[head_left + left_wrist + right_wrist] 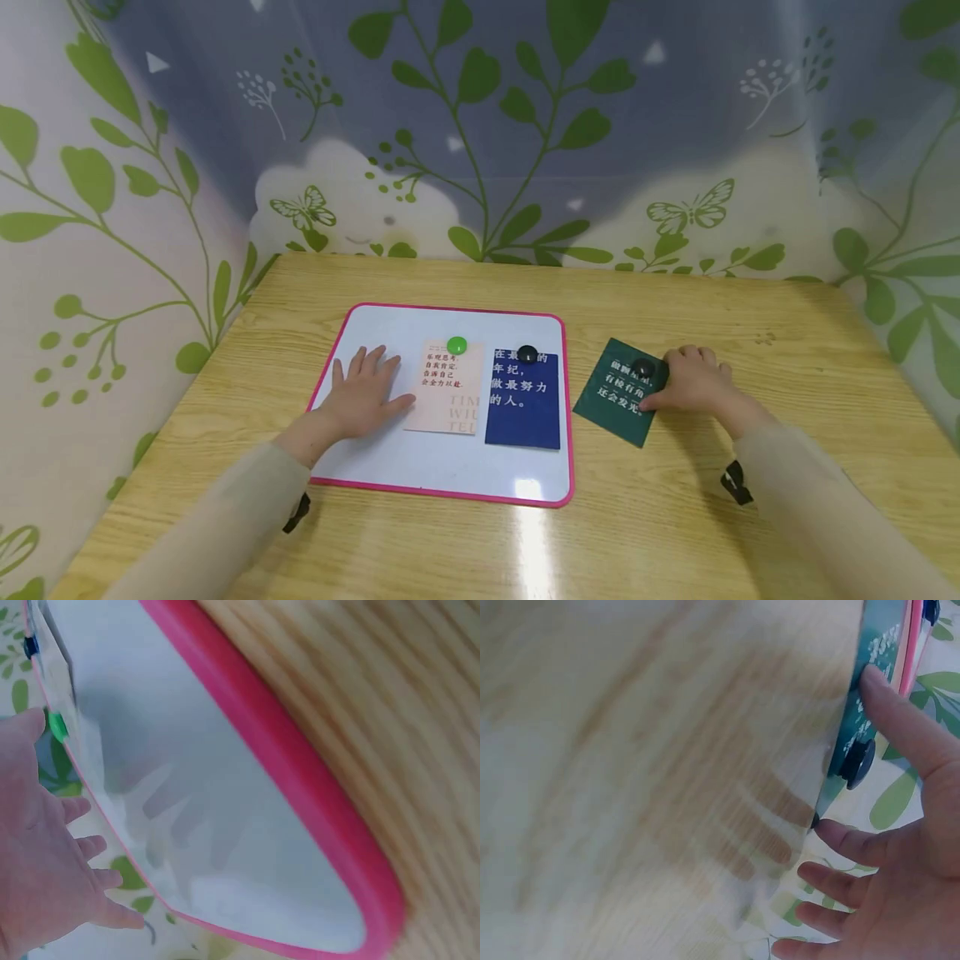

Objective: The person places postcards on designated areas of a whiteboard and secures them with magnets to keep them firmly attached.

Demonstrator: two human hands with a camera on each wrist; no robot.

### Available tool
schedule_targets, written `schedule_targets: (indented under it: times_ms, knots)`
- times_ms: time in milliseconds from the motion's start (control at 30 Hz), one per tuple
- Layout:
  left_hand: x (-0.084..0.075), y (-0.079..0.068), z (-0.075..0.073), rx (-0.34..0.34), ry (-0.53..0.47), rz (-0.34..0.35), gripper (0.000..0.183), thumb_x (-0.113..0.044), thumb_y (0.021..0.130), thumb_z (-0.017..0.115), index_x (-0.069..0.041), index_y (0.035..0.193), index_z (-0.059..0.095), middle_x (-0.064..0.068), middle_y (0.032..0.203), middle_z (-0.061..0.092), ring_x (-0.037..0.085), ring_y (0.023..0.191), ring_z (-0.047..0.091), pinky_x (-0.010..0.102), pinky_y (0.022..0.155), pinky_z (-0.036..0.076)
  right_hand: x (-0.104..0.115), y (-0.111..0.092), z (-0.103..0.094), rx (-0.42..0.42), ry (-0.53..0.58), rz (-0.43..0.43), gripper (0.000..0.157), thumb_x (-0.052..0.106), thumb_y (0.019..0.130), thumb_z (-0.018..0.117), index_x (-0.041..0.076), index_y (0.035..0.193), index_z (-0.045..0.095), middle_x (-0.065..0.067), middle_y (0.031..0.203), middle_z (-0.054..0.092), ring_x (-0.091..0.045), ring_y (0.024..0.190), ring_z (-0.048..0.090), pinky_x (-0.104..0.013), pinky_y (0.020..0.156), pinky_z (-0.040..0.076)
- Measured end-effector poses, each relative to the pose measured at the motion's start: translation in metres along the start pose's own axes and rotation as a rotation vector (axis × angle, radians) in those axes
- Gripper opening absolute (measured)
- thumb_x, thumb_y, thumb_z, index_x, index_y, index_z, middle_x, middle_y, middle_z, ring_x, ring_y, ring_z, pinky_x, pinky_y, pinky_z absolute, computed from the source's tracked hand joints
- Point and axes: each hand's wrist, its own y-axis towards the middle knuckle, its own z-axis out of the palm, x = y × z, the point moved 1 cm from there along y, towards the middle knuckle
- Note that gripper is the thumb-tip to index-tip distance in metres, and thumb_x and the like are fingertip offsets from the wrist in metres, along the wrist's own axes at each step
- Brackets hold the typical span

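Observation:
My left hand (pixel 363 396) spreads its fingers over the left part of a small whiteboard (pixel 367 458) with a pink frame. In the left wrist view its shadow falls across the white surface. A pale pink card (pixel 442 408) lies on the board under a green round magnet (pixel 457 345). Beside it is a dark blue card (pixel 523 425) with a black magnet (pixel 527 355). To the right of the board, my right hand (pixel 693 383) holds a dark green card (pixel 611 392) by its right edge between thumb and forefinger. Another black magnet (pixel 857 763) sits on that card.
A wooden table (pixel 652 525) carries the board. Behind and on both sides hangs a cloth (pixel 675 117) printed with green leaves and butterflies. Each wrist wears a black strap, such as the right strap (pixel 736 483).

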Motion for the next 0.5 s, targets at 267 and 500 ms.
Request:
schedule_targets:
  times_ms: [267,500]
  knots:
    - [0.015,-0.001,-0.001,-0.009,-0.015,-0.051,0.069,-0.045,0.093,0.049,-0.001,0.144,0.031,0.027,0.151,0.019,0.051,0.139,0.008,0.073,0.104,0.004,-0.001,0.013,-0.004,0.077,0.046,0.065,0.091,0.048,0.067,0.079,-0.019,0.117,0.043,-0.038,0.113,0.042,-0.049,0.104,0.035,-0.060,0.084,0.037]
    - [0.030,0.001,-0.002,-0.070,0.010,-0.110,0.069,-0.045,0.094,0.047,0.002,0.141,0.033,0.031,0.148,0.022,0.054,0.137,0.013,0.073,0.104,0.007,-0.004,0.017,-0.006,0.081,0.185,0.085,0.076,0.031,0.073,0.078,-0.021,0.112,0.038,-0.032,0.102,0.047,-0.039,0.091,0.043,-0.049,0.081,0.042]
